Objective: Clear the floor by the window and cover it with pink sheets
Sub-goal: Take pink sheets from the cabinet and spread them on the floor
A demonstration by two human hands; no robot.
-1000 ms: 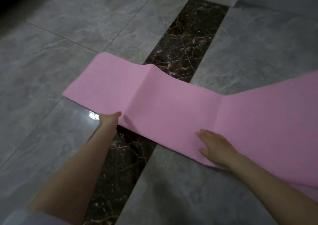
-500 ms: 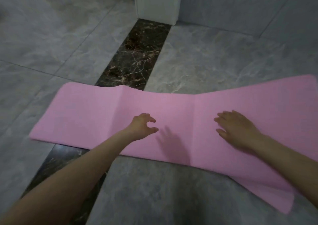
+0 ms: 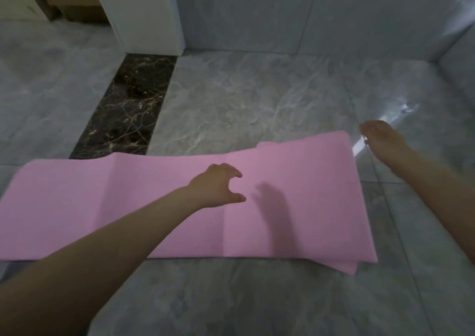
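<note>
Fingers (image 3: 235,172) on the left hand (image 3: 216,185) are loosely curled and spread, gripping nothing, hovering over the middle of the pink sheet (image 3: 159,207). That sheet lies creased on the grey floor (image 3: 244,104), its long axis running left to right, its left part crossing the dark marble strip (image 3: 128,104). Right hand (image 3: 383,140) is just off the sheet's far right corner, so it's nearer that end; its fingers look relaxed and empty, but blur makes this hard to call. A second pink layer peeks out at the right end, can't tell how many. Sheet's left edge is cut off.
</note>
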